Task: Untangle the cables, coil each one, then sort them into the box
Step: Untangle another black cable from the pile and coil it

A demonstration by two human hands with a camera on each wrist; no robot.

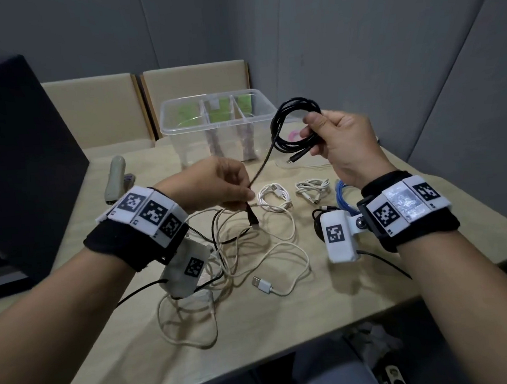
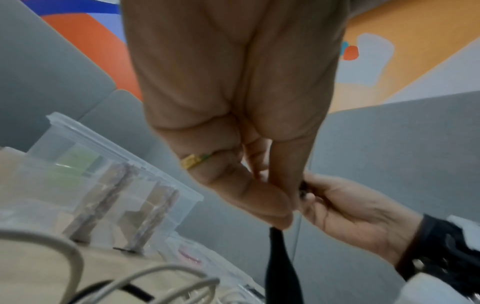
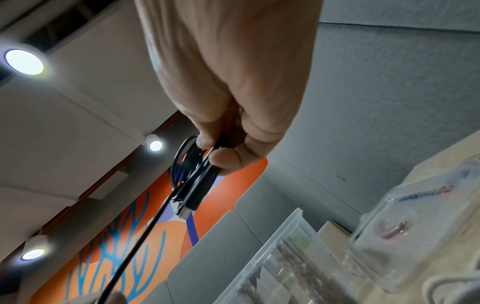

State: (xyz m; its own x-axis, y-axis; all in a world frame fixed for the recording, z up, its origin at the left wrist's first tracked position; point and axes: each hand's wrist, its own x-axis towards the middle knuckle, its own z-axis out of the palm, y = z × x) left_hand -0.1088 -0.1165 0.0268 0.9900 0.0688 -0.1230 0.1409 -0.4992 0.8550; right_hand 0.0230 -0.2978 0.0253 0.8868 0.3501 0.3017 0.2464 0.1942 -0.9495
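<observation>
My right hand [image 1: 317,133] grips a coil of black cable [image 1: 292,123] above the table, one plug poking out below the fingers [image 3: 192,197]. Its loose tail runs down-left to my left hand [image 1: 240,189], which pinches it near the other plug [image 1: 252,217] hanging just under the fingertips [image 2: 275,209]. A clear divided box [image 1: 214,116] stands behind the hands. On the table [image 1: 136,335] lie a tangle of white cables [image 1: 250,252], two coiled white cables [image 1: 273,196] [image 1: 312,189], and a blue cable [image 1: 343,191] partly hidden by my right wrist.
A white remote-like device [image 1: 115,180] lies at the table's left. A dark monitor back [image 1: 19,166] stands on the left. A clear lid with something pink [image 1: 295,136] sits right of the box. Two chairs [image 1: 193,79] stand behind the table.
</observation>
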